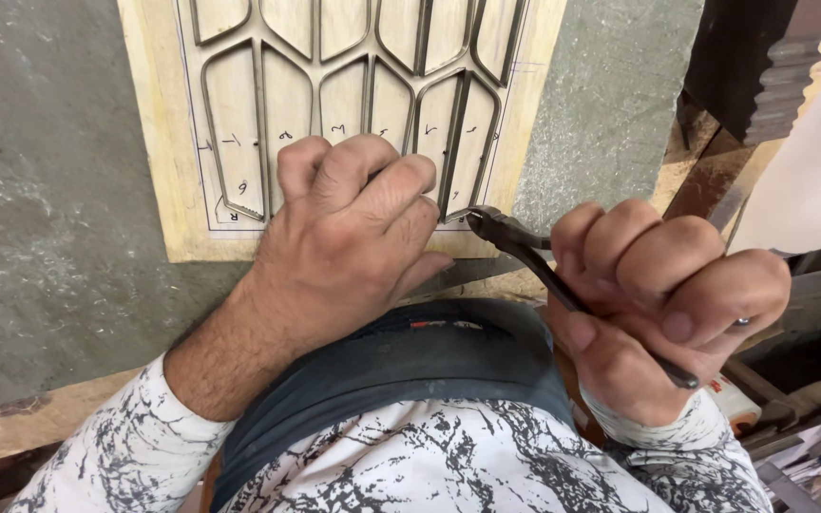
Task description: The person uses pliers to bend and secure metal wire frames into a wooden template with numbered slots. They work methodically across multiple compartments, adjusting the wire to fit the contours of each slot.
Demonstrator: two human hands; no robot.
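A: Where are your hands relative to the wooden board [168, 190]?

B: Your left hand [353, 228] lies on the board's near edge, fingers curled and pressed together, knuckles up, bearing down on the wood. I cannot tell whether anything is pinched beneath it.

A: And the other one?

B: Your right hand [662, 304] sits just off the board's near right corner, fist squeezed around the dark handles of a pair of pliers [525, 249]. The nose of the pliers reaches the board's near edge, right at the lower tip of a metal strip [470, 142] set into a groove.

A: What does the board look like?

B: Pale plywood, lying flat on a grey worktop [59, 218]. It is cut with long, petal-like outlines, thin metal strips standing in the grooves. Handwritten pencil marks sit inside the shapes.

A: Anything else around it?

B: Beyond the board's right side, dark carved wood [762, 66] stands at the worktop's edge. Below the board's near edge is your dark waistband [410, 361] and patterned white sleeves [116, 446].
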